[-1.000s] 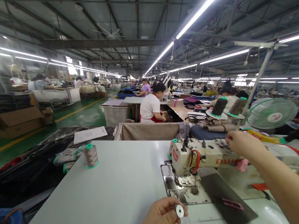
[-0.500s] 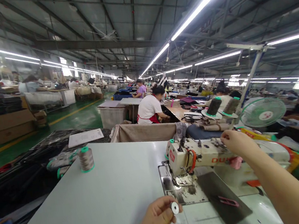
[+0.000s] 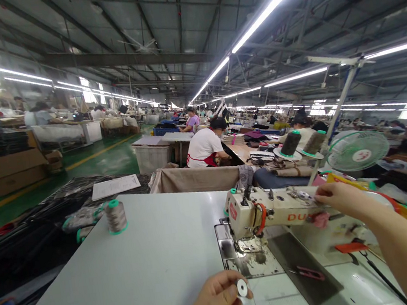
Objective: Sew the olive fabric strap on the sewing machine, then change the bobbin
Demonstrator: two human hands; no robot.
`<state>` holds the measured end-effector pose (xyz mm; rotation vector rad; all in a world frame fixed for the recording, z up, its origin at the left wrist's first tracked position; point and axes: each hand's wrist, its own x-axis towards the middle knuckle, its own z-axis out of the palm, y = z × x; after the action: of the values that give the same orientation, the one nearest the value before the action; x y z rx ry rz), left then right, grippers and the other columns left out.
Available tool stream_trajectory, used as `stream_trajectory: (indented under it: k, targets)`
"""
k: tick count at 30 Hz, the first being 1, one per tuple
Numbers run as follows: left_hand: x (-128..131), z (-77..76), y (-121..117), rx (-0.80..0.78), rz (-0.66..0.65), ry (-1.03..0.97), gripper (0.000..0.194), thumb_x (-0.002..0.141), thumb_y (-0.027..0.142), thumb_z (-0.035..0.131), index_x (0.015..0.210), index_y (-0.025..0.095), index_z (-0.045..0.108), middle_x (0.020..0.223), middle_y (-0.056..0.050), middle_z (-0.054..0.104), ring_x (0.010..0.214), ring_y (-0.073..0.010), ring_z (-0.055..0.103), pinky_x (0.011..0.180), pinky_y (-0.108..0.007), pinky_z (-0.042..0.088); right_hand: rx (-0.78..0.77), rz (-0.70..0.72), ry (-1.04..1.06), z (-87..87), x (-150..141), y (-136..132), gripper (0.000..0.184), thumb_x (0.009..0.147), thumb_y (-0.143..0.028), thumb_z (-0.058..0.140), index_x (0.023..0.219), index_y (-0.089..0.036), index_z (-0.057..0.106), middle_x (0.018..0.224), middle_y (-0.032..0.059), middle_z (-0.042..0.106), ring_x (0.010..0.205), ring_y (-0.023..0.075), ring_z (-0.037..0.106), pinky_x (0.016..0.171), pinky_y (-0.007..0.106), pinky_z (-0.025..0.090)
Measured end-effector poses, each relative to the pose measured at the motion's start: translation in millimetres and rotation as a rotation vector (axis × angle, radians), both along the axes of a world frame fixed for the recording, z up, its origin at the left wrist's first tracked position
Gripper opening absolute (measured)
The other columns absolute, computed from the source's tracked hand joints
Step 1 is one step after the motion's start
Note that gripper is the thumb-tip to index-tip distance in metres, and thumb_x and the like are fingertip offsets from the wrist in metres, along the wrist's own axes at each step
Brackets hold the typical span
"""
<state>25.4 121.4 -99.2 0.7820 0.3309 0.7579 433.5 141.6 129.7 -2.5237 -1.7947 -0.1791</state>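
My left hand (image 3: 218,299) pinches a small metal bobbin (image 3: 242,288) between thumb and fingers, its round flat face towards me, above the front of the white table. My right hand (image 3: 341,199) reaches over the top of the sewing machine (image 3: 275,208). Its fingertips are closed against the arm's top, beside a small round silvery part (image 3: 305,196); what they pinch, if anything, is hidden. A pink-handled thread snipper (image 3: 311,273) lies on a dark flat piece (image 3: 302,277) on the machine bed.
A cone of grey-brown thread (image 3: 116,217) stands at the table's left edge. Two more cones, one a dark cone (image 3: 290,144), stand behind the machine near a green fan (image 3: 360,150). A cloth-lined bin (image 3: 195,179) adjoins the far edge; a co-worker (image 3: 205,147) bends beyond it.
My right hand has moved right along the top of the machine, uncovering the round silvery part. My left hand with the bobbin has shifted slightly right and down.
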Motion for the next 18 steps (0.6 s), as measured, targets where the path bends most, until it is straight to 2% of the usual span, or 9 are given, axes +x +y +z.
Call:
stream_trajectory:
  k: [4, 8, 11, 14, 18]
  targets:
    - [3, -9.2, 2, -0.023, 0.003, 0.003, 0.055, 0.07, 0.053, 0.101, 0.103, 0.015, 0.081, 0.096, -0.013, 0.078, 0.09, -0.0189, 0.07, 0.075, -0.026, 0.044, 0.075, -0.033, -0.235, -9.6, -15, 11, 0.023, 0.101, -0.025, 0.055, 0.095, -0.019, 0.077, 0.099, 0.0118, 0.079, 0.089, 0.0257, 0.074, 0.072, 0.031, 0.048]
    - [8, -28.6, 5, 0.017, -0.063, -0.003, 0.055, 0.071, 0.055, 0.1, 0.103, 0.015, 0.082, 0.096, -0.013, 0.078, 0.089, -0.0174, 0.069, 0.074, -0.025, 0.044, 0.137, 0.062, -0.333, -16.9, -34, 19, 0.026, 0.104, -0.018, 0.048, 0.103, -0.013, 0.073, 0.109, 0.0186, 0.074, 0.102, 0.028, 0.07, 0.084, 0.033, 0.045]
    - [7, -37.1, 6, 0.106, -0.139, 0.004, 0.059, 0.073, 0.06, 0.097, 0.108, 0.015, 0.082, 0.1, -0.015, 0.079, 0.089, -0.0175, 0.068, 0.076, -0.025, 0.044, 0.132, 0.142, -0.318, -12.7, -41, 21, 0.026, 0.104, -0.014, 0.047, 0.106, -0.013, 0.072, 0.108, 0.0168, 0.073, 0.104, 0.0262, 0.068, 0.087, 0.032, 0.043]
    - [4, -36.6, 7, 0.166, -0.206, 0.027, 0.061, 0.075, 0.062, 0.095, 0.112, 0.015, 0.081, 0.103, -0.015, 0.079, 0.092, -0.0185, 0.068, 0.078, -0.026, 0.044, 0.093, 0.229, -0.286, -2.3, -42, 17, 0.023, 0.103, -0.014, 0.051, 0.103, -0.015, 0.073, 0.106, 0.0127, 0.074, 0.101, 0.0227, 0.068, 0.085, 0.029, 0.042]
    - [3, -34.8, 7, 0.144, -0.195, 0.039, 0.059, 0.075, 0.062, 0.095, 0.109, 0.015, 0.082, 0.101, -0.015, 0.078, 0.089, -0.0174, 0.066, 0.076, -0.025, 0.043, 0.029, 0.27, -0.257, 10.7, -38, 7, 0.018, 0.098, -0.015, 0.06, 0.092, -0.019, 0.076, 0.1, 0.0066, 0.076, 0.09, 0.0179, 0.07, 0.076, 0.025, 0.043]
